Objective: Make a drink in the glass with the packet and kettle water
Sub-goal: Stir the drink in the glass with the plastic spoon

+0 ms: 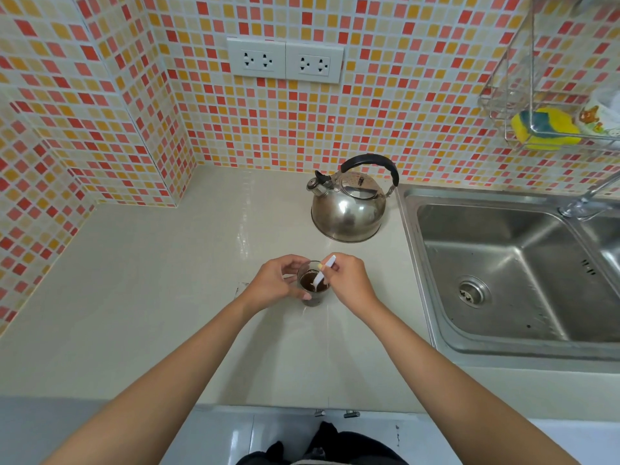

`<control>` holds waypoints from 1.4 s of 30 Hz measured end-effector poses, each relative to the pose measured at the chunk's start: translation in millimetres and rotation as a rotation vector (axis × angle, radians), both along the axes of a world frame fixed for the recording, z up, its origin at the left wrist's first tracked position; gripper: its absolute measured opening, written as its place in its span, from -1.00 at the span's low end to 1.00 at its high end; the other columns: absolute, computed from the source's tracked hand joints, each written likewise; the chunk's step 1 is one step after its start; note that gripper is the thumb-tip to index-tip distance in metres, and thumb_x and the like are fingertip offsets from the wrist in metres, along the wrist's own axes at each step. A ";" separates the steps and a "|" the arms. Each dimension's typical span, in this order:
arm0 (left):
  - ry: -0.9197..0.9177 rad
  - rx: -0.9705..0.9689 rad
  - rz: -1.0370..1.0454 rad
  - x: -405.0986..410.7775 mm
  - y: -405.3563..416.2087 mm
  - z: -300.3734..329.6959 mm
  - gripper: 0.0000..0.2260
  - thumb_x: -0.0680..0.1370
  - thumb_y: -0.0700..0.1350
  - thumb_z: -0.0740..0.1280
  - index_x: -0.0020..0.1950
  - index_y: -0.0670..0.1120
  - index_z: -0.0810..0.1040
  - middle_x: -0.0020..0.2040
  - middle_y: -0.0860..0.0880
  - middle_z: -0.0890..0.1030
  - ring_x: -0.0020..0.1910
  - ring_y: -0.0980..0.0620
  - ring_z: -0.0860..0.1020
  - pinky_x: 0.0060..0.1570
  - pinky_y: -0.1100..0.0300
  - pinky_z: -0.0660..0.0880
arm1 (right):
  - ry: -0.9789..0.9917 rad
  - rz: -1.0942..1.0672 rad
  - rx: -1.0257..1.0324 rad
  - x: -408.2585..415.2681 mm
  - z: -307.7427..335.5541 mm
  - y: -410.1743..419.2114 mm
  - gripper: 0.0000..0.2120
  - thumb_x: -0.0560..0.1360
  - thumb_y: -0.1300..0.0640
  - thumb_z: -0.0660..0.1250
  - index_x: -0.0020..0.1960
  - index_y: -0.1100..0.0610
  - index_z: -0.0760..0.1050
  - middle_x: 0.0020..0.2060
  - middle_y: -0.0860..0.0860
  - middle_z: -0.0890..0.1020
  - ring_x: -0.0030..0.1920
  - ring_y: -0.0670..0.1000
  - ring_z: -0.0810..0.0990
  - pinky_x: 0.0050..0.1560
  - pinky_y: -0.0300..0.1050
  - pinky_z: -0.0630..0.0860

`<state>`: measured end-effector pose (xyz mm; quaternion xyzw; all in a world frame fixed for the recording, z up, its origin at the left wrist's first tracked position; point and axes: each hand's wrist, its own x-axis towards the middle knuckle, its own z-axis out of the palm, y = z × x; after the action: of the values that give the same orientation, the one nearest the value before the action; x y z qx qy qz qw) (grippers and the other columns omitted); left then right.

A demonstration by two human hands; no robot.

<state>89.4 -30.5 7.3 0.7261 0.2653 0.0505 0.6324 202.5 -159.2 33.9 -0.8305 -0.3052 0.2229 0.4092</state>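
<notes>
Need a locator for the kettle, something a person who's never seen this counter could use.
Start at the steel sink on the right; the beige counter runs left from its rim. The kettle stands on that counter just left of the sink, near the tiled wall and beyond the glass that both hands are on. It is the only domed, shiny metal vessel, with an arched black handle and a short spout pointing left.

I see a pale, glossy countertop point(167, 297) running into the tiled corner. A steel kettle point(349, 209) with a black handle stands on it near the wall, just beside the sink point(496, 263) set into its right end. A glass point(313, 286) of dark drink stands nearer the front edge, apart from the kettle.
</notes>
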 end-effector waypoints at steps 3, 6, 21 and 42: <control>-0.008 -0.001 0.008 -0.5 0.4 -0.2 -0.41 0.17 -0.36 0.59 0.16 -0.10 0.58 0.12 -0.10 0.64 0.18 -0.07 0.58 0.26 0.08 0.48 | -0.029 0.003 0.030 -1.0 3.0 3.3 -0.82 0.51 0.26 0.26 -0.22 0.27 0.54 -0.41 0.03 0.55 -0.33 0.03 0.50 -0.26 -0.14 0.40; -0.008 0.000 0.000 -0.5 -0.5 0.7 -0.42 0.18 -0.35 0.59 0.15 -0.08 0.58 0.09 -0.04 0.65 0.16 -0.02 0.58 0.25 0.11 0.48 | -0.072 -0.036 -0.030 4.5 1.2 -0.7 -0.81 0.51 0.25 0.23 -0.23 0.25 0.54 -0.43 -0.01 0.55 -0.33 0.01 0.49 -0.29 -0.17 0.36; -0.015 -0.001 -0.013 0.4 1.3 -0.3 -0.43 0.17 -0.36 0.59 0.13 -0.10 0.58 0.09 -0.06 0.65 0.14 0.00 0.59 0.22 0.18 0.48 | -0.013 -0.051 -0.003 -8.6 4.9 4.8 -0.86 0.51 0.27 0.26 -0.17 0.26 0.55 -0.34 0.10 0.61 -0.28 0.06 0.55 -0.21 -0.13 0.46; 0.033 0.042 -0.014 1.7 0.8 4.9 -0.41 0.18 -0.38 0.58 0.16 -0.12 0.55 0.13 -0.11 0.63 0.17 -0.03 0.58 0.04 0.35 0.46 | -0.055 -0.076 -0.020 -5.3 10.2 1.4 -0.83 0.49 0.29 0.24 -0.24 0.25 0.54 -0.49 -0.06 0.50 -0.41 -0.06 0.46 -0.34 -0.20 0.36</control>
<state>91.0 -29.8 12.2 0.7418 0.2695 0.0400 0.6128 197.2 -157.8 44.1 -0.8513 -0.2822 0.1875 0.4005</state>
